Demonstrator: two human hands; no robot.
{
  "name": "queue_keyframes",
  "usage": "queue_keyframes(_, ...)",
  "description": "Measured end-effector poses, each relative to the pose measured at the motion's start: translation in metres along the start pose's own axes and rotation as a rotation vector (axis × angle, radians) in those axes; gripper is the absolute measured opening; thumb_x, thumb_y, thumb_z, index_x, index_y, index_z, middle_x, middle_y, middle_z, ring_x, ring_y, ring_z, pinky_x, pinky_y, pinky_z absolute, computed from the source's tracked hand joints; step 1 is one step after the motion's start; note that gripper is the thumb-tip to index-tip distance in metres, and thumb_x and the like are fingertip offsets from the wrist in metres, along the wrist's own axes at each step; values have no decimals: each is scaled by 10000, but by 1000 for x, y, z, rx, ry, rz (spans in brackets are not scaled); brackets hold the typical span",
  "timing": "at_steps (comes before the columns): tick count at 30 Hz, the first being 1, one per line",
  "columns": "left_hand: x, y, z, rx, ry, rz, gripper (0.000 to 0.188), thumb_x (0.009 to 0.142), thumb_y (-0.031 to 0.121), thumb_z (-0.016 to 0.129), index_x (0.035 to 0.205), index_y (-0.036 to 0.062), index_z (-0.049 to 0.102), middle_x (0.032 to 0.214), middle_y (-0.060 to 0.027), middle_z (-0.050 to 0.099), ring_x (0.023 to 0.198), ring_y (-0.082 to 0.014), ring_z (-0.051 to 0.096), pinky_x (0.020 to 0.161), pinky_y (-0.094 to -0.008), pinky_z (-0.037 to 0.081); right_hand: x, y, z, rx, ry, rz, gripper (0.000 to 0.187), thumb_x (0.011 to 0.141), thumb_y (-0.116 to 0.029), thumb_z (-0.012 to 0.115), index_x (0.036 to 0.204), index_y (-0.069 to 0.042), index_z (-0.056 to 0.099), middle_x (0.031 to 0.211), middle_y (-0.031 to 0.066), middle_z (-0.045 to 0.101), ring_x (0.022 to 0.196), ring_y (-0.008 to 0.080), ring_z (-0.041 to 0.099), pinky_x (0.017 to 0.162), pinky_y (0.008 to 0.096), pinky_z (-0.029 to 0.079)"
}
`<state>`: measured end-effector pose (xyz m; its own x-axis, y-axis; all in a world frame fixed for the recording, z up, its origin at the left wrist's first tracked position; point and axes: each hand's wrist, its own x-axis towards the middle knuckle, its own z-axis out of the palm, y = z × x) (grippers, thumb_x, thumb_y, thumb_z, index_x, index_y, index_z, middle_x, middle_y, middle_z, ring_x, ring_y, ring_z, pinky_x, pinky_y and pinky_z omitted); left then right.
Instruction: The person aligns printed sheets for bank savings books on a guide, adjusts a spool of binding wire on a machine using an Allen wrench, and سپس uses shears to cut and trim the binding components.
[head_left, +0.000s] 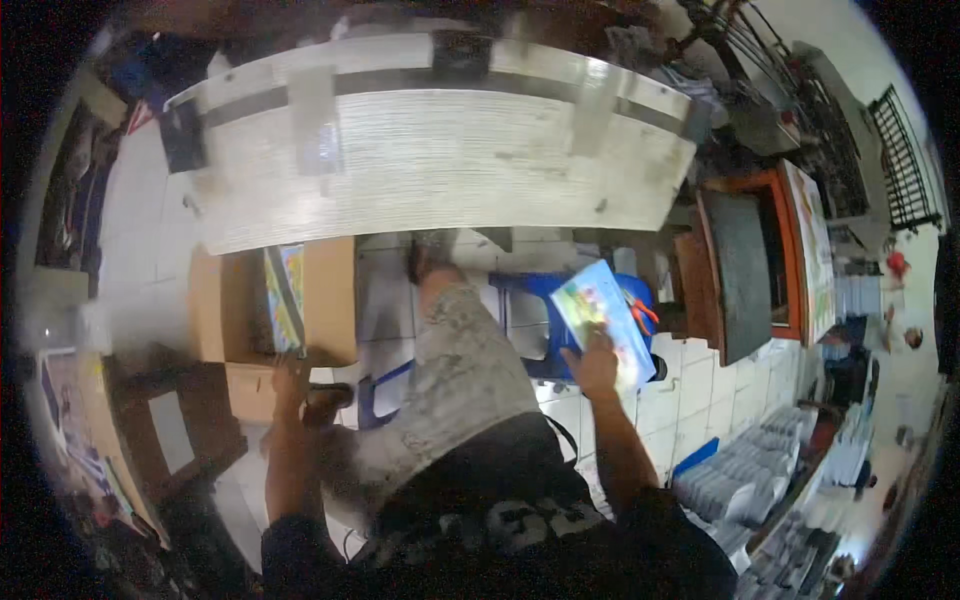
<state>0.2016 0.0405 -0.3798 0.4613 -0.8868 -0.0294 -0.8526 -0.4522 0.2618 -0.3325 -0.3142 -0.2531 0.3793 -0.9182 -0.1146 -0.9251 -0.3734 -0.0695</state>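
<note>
My right hand (597, 368) lies on a light-blue sheet or booklet with a colourful picture (610, 300), fingers stretched and thumb apart. This sits slanted over a blue plastic stool (535, 310). A red-handled tool (640, 312), pliers or scissors, rests by its right edge. My left hand (290, 378) is at the near side of an open cardboard box (330, 300); its fingers are too blurred to tell whether they hold anything. Inside the box is a colourful printed item (285, 290) with a dark strip across it.
A long pale board or tabletop (430, 160) with tape strips spans the space ahead. An orange-framed wooden cabinet (785, 260) stands at the right. Stacks of paper (750, 470) are on the lower right floor, and a brown carton (170, 420) is at the left.
</note>
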Motion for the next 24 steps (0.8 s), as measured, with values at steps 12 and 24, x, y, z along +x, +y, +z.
queue_keyframes(12, -1, 59, -82, -115, -68, -422, 375, 904, 281, 612, 1204, 56, 620, 1206, -179, 616, 1144, -364, 553, 977, -454, 435, -18, -25, -10, 3, 179, 199, 728, 793, -444, 676, 1365, -46, 466, 1363, 188, 465, 1245, 376, 422, 998, 554, 343)
queue_keyframes(24, 13, 52, -106, -282, -146, -440, 326, 911, 198, 623, 1152, -20, 637, 1145, -217, 653, 1098, -322, 617, 921, -374, 468, -11, -17, -12, 110, 228, 228, 722, 733, -483, 730, 1299, -76, 543, 1251, 88, 543, 1137, 295, 489, 913, 507, 391)
